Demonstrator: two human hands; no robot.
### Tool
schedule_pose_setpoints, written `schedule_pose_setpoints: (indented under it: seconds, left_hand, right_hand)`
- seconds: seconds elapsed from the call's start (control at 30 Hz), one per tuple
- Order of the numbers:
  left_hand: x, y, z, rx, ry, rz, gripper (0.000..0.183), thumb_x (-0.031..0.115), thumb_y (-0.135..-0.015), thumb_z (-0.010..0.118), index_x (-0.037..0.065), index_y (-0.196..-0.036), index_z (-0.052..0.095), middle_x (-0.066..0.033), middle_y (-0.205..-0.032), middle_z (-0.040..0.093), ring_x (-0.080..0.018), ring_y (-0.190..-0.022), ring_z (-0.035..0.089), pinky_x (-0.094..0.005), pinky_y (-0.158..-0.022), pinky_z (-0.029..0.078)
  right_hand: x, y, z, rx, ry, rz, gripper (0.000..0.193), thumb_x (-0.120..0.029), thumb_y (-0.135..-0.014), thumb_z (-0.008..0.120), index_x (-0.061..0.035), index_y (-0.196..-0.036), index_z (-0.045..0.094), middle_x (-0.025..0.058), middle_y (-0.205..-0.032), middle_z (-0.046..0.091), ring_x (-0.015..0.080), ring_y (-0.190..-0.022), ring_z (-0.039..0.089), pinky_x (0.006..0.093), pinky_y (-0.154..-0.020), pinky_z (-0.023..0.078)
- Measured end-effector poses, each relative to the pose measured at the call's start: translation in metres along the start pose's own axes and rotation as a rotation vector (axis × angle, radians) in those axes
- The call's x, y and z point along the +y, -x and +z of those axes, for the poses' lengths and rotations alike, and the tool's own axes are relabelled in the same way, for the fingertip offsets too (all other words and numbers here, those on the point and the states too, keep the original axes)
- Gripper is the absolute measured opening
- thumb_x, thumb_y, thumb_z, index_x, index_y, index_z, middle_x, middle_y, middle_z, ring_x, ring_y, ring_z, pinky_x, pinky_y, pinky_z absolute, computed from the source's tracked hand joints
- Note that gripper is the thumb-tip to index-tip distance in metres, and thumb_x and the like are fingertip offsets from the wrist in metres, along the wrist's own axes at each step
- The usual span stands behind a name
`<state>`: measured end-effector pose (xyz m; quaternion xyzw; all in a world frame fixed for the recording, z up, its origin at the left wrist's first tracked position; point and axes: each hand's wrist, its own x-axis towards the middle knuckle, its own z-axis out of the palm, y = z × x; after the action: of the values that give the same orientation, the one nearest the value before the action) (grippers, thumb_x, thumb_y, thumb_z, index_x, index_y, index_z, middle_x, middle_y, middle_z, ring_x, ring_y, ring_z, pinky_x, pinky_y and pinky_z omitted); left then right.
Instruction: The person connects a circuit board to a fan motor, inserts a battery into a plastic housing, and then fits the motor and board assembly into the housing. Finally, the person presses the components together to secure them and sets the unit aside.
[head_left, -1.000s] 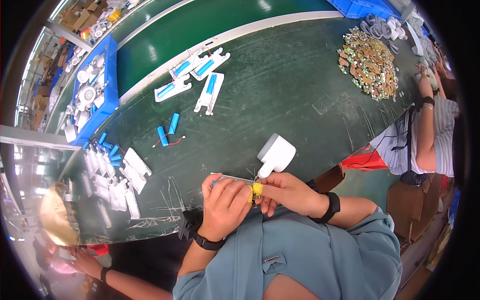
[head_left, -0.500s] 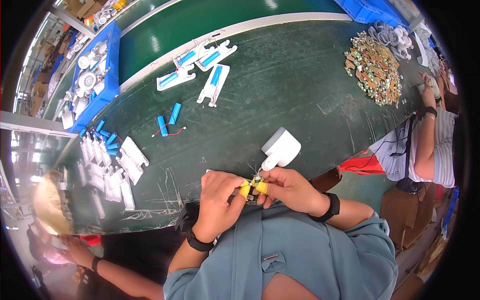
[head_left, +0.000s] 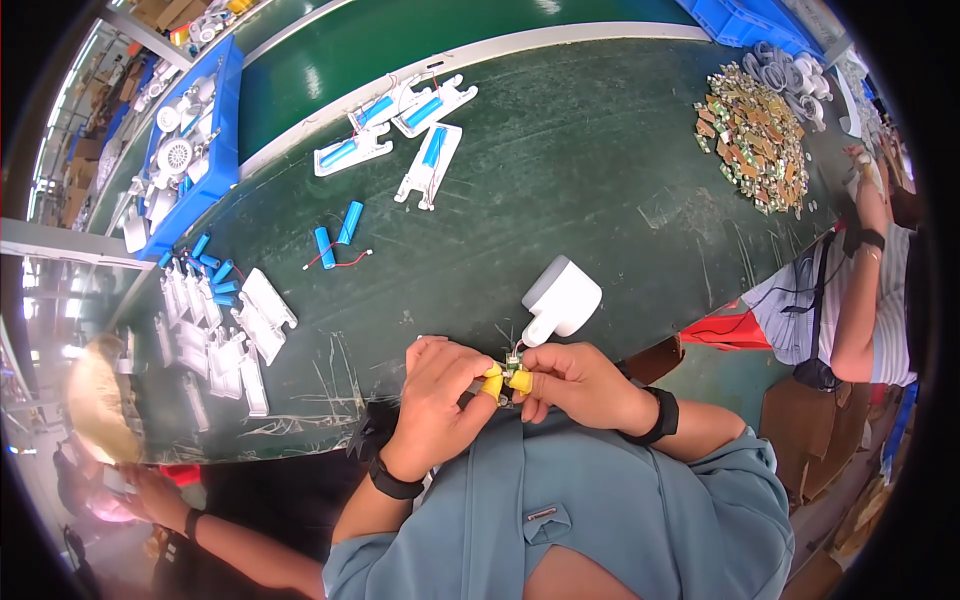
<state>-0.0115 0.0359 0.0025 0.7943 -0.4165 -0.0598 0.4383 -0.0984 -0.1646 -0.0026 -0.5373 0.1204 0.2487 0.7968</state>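
Note:
Close to my body at the table's near edge, both my hands are closed in pinches around a small green circuit board [head_left: 513, 360]. Yellow covers wrap some of the fingertips. My right hand [head_left: 585, 388] grips the board from the right. My left hand [head_left: 445, 395] pinches something small at the board's left side, mostly hidden by the fingers. Just beyond my right hand lies a white, handled device housing [head_left: 562, 298] with a grey rim; thin wires run from its narrow end to the board.
Blue battery cells with red leads [head_left: 335, 240] lie mid-left. Beyond them are white shells holding cells [head_left: 430, 165]. More white shells [head_left: 225, 350] lie left, below a blue crate [head_left: 215, 165]. Circuit boards are heaped [head_left: 755, 140] at far right, beside a co-worker's arm [head_left: 862, 270].
My fingertips have drawn slightly closer together around the board. The co-worker's hand at the right has shifted a little. The housing has stayed in place.

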Motion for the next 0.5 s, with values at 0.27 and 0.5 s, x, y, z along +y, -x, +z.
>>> schedule_pose_setpoints:
  seconds: [0.27, 0.5]
  left_hand:
    - [-0.0074, -0.0055, -0.0014, -0.075, 0.018, 0.081, 0.028, -0.001, -0.065, 0.068, 0.004, -0.092, 0.061, -0.0059, -0.081, 0.060, -0.0261, -0.076, 0.057, -0.0429, -0.091, 0.042]
    - [-0.0078, -0.0070, 0.0018, -0.078, 0.065, 0.109, 0.027, -0.001, -0.064, 0.067, 0.002, -0.091, 0.060, -0.0087, -0.079, 0.057, -0.0290, -0.076, 0.056, -0.0451, -0.090, 0.045]
  right_hand:
    - [0.0023, 0.0024, 0.0049, 0.071, 0.266, -0.085, 0.014, 0.000, -0.101, 0.049, 0.0043, -0.104, 0.061, 0.0069, -0.086, 0.068, 0.0112, -0.074, 0.070, 0.0244, -0.064, 0.057]
    - [0.0009, 0.0028, 0.0086, 0.098, 0.328, -0.151, 0.015, 0.002, -0.100, 0.048, 0.0055, -0.100, 0.062, 0.0085, -0.079, 0.068, 0.0119, -0.069, 0.070, 0.0246, -0.060, 0.057]
